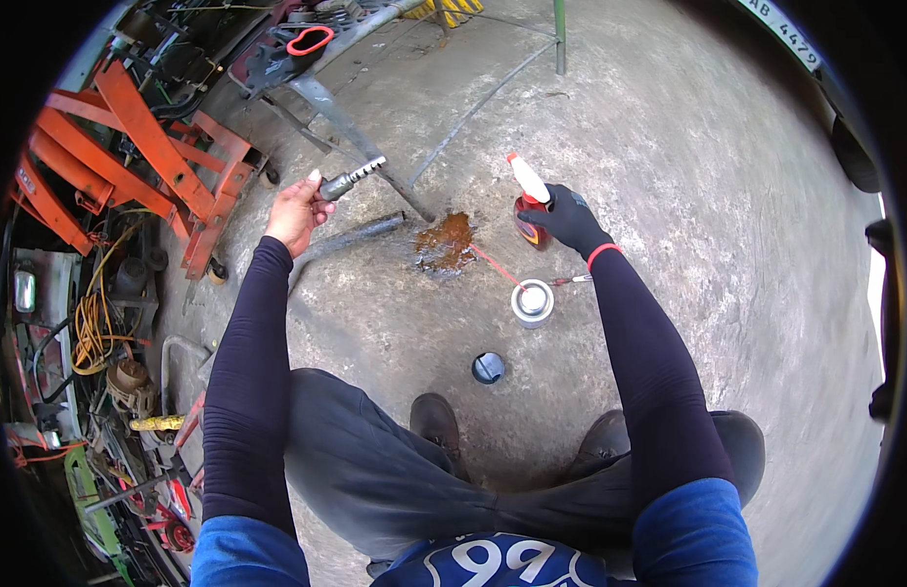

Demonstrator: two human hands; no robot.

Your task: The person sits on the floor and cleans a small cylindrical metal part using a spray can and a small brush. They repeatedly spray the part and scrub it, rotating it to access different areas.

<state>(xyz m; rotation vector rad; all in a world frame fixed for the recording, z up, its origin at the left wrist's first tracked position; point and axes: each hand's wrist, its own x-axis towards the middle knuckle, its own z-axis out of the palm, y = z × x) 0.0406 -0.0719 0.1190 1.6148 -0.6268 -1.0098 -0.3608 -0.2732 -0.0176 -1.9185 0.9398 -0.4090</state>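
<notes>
In my bare left hand (297, 210) is a dark grey cylindrical part (337, 186) with a pale, slotted metal end pointing up and to the right. My right hand (568, 220), in a dark glove, is closed around a spray bottle (532, 223) of red liquid with a white and red trigger head, tilted to the left. Between the hands, a wet brown stain (447, 243) marks the concrete floor. Nearer me stands an aerosol can (533, 301), its thin red straw (497, 266) reaching toward the stain. A small round dark cup-like piece (488, 368) sits closer to my boots.
An orange metal jack-like frame (140, 161) on casters stands at the left. Below it are coiled yellow cable (93, 328) and piled metal parts. A metal stand (341, 122) rises ahead, with a pipe (361, 233) by its foot. A vehicle (850, 157) edges the right.
</notes>
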